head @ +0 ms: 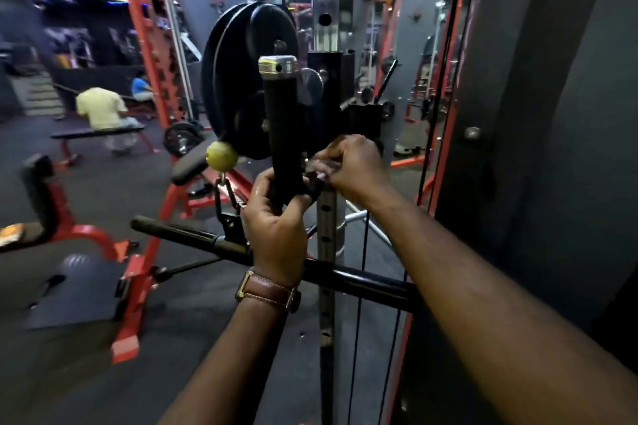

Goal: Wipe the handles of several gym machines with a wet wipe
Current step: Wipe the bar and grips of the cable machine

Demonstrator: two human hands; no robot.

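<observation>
Left hand point(276, 217) grips upright handle point(281, 128) at its base.

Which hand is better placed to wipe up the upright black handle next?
Probably the left hand: it already grips the base of the upright black handle with a silver cap. The right hand is beside it, pinching something blurred.

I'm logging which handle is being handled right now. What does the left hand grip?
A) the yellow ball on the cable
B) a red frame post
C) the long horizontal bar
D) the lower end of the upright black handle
D: the left hand curls round the bottom of the upright black handle.
</observation>
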